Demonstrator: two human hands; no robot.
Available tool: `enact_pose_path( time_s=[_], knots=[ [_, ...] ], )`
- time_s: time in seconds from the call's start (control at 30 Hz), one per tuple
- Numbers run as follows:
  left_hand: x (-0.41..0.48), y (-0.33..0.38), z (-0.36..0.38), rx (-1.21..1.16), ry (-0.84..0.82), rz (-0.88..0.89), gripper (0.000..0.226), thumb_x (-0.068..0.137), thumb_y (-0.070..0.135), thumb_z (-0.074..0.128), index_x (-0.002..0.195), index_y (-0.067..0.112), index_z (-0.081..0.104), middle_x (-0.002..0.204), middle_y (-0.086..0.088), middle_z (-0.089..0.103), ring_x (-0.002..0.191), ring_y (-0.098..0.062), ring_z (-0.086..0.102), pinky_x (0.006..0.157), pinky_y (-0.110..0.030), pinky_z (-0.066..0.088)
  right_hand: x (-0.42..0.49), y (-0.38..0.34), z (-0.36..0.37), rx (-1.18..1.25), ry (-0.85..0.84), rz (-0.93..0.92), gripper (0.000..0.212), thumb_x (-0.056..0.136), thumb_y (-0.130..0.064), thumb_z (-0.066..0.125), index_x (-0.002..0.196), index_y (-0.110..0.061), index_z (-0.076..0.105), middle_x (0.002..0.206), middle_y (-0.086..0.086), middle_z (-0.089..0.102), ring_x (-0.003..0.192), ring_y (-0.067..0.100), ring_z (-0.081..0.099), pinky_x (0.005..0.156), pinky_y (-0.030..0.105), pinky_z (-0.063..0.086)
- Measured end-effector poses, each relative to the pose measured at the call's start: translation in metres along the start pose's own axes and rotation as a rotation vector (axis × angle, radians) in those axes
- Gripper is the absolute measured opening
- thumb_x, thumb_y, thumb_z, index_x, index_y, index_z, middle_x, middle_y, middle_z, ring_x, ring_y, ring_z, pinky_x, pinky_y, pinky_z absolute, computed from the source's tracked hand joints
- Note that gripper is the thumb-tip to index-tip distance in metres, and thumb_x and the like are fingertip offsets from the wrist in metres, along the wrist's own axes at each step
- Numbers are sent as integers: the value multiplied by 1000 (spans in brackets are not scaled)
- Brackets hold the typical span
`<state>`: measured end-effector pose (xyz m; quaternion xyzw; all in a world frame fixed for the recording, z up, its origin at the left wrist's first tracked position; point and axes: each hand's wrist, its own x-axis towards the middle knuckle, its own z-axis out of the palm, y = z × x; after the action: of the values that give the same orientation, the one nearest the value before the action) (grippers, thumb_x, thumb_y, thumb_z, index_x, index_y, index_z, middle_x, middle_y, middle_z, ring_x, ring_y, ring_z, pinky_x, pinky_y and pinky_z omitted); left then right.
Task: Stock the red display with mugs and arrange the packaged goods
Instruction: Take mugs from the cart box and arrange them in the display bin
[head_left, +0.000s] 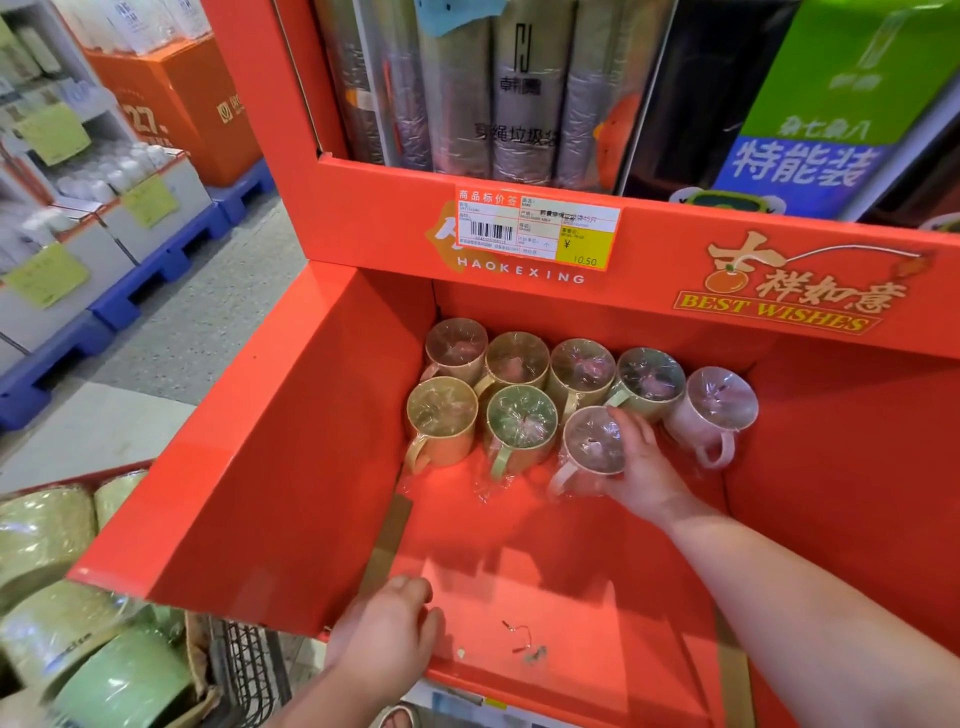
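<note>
Several plastic-wrapped mugs stand in two rows at the back of the red display bin (291, 467). My right hand (641, 462) grips a pale pink wrapped mug (589, 447) at the right end of the front row, its handle pointing toward me. A yellow mug (441, 421) and a green mug (519, 426) stand to its left. Another pink mug (719, 410) stands alone to the right. My left hand (387, 631) rests on the bin's front left edge, holding nothing.
A cart (244, 670) at the lower left holds more wrapped green and yellow mugs (119, 680). The shelf above the bin holds packaged rolls (519, 93) and a green and blue pack (821, 104). A price label (537, 228) is stuck on the red front. Small debris (527, 647) lies on the bin floor.
</note>
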<state>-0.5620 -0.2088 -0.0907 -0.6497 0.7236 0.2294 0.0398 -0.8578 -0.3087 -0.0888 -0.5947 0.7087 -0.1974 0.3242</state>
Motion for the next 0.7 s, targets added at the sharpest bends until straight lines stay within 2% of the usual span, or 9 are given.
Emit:
enact_pose_path(
  time_s=[0.1,0.23,0.37,0.57,0.7],
  knots=[
    [0,0,0,8,-29,-12,31,93,44,38,117,29,51,123,9,52,111,-20,56,90,-27,41,1,2,0,-36,2,7,101,67,-16,84,148,-16,23,155,5,15,139,21,30,110,26,25],
    [-1,1,-1,17,-28,-14,32,93,44,38,118,29,51,125,10,52,112,-21,55,91,-27,41,1,2,-1,-148,2,15,103,67,-28,82,149,-19,20,157,3,9,139,27,32,112,37,31],
    [1,2,-2,39,-30,-18,32,93,44,40,119,29,52,125,9,53,113,-20,55,90,-27,40,2,-3,-1,-205,-34,55,103,69,-38,80,149,-25,17,159,5,-3,141,32,27,111,40,32],
    [2,0,-1,92,-30,-15,32,92,40,42,118,27,53,122,5,55,113,-19,55,92,-28,41,-2,-9,-4,-263,-57,66,105,65,-53,80,147,-32,17,159,3,-4,145,31,14,112,42,27],
    [0,3,-3,106,-13,-26,33,92,40,43,121,27,52,123,4,54,116,-19,53,94,-28,40,-10,-16,-4,-382,-41,42,90,75,-53,70,147,-31,21,159,4,1,144,33,14,114,42,26]
  ],
)
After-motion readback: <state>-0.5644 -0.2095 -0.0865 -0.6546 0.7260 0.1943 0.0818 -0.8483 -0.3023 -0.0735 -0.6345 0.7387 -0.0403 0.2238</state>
